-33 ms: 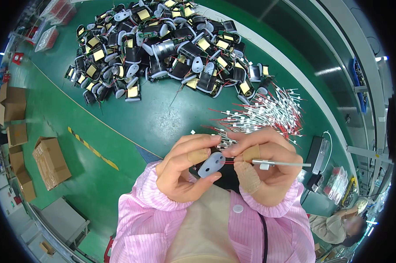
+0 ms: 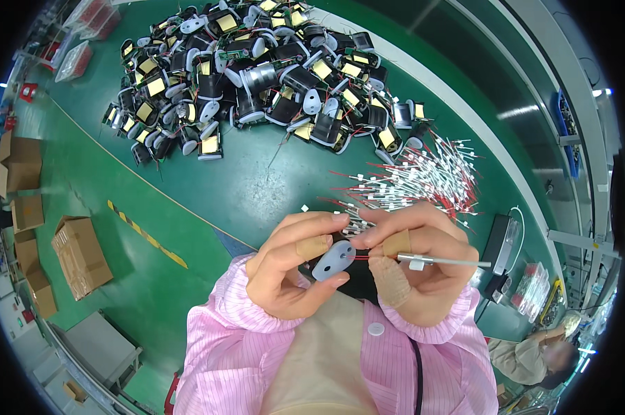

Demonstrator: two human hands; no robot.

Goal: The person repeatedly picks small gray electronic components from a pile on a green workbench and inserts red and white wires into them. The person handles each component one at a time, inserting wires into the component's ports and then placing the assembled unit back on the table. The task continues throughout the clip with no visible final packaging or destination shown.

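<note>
My left hand (image 2: 285,259) is closed around a dark part with a light grey oval end cap (image 2: 334,261), which has several holes and faces right. Thin red wires (image 2: 360,257) run from a hole in the cap to the fingertips of my right hand (image 2: 430,238). That hand is closed in a pinch, with a slim grey rod (image 2: 458,260) lying across it; a white connector (image 2: 417,263) shows beside the rod. Tan bandages wrap fingers on both hands. What lies behind the cap is mostly hidden by my left fingers.
Black assemblies (image 2: 209,86) with grey caps and yellow pads are heaped at the table's far side. Red and white wire leads (image 2: 423,176) lie piled beyond my right hand. Cardboard boxes (image 2: 81,256) stand on the floor at left. Another person (image 2: 527,360) is at lower right.
</note>
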